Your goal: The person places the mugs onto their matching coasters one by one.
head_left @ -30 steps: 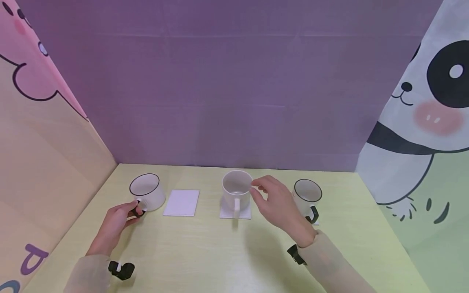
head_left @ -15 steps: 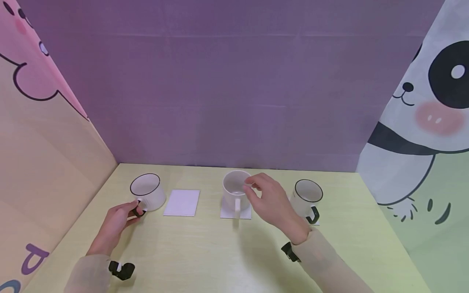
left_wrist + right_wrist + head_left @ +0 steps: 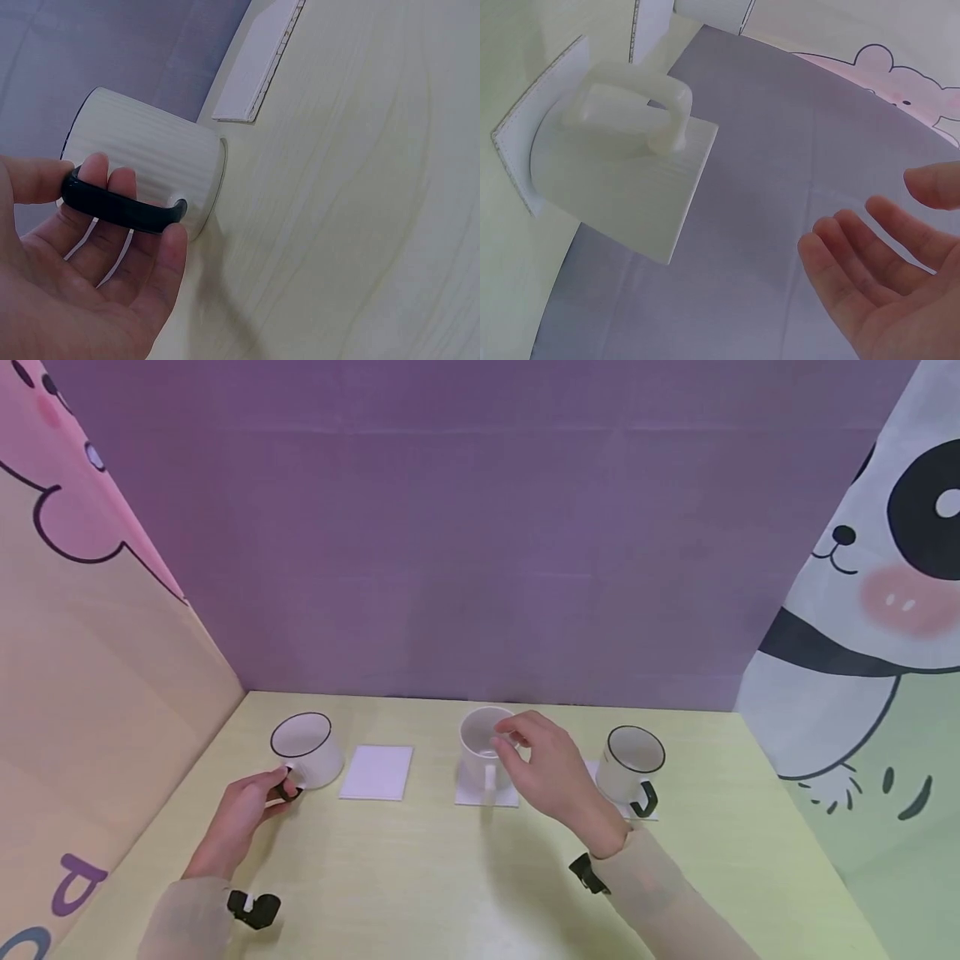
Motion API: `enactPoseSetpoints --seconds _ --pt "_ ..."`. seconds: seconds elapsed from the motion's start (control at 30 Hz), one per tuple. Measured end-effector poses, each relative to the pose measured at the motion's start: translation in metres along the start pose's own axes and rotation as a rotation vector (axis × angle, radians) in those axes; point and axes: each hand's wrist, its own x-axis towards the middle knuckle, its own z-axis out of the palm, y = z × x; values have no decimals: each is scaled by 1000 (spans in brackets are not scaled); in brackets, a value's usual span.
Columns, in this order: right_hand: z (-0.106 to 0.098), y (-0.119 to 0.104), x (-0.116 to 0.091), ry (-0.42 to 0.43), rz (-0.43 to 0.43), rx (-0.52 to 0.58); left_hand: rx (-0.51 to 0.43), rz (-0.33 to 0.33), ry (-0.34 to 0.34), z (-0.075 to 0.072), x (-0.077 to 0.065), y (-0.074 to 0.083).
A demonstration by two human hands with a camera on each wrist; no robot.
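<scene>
My left hand [image 3: 243, 814] grips the black handle [image 3: 120, 208] of a white mug with a dark rim [image 3: 318, 762] at the left. Fingers pass through the handle loop in the left wrist view, and the mug's base is close to the table. A plain white mug [image 3: 477, 770] with a white handle [image 3: 634, 82] stands upright on a square white coaster [image 3: 465, 795] in the middle. My right hand [image 3: 551, 772], fingers loosely bent and holding nothing, overlaps that mug's rim in the head view. The right wrist view shows a gap between fingers and mug.
Between the left and middle mugs lies a bare white coaster [image 3: 375, 772]. Another dark-rimmed white mug [image 3: 626, 781] with a black handle stands on a coaster [image 3: 592, 768] at the right. A purple backdrop [image 3: 480, 568] rises behind the pale table [image 3: 360, 877].
My right hand has shifted left, from beside the middle mug to over its rim in the head view. My left hand still holds its mug in place.
</scene>
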Motion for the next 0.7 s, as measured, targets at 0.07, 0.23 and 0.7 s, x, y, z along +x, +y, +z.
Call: enactPoseSetpoints --seconds 0.07,0.23,0.7 --pt "1 -1 0 -1 4 22 8 1 1 -1 0 0" --pt "3 -6 1 -7 15 65 16 -4 0 -1 1 -2" --pt "17 -15 8 -21 14 99 -3 -15 6 -1 1 -1"
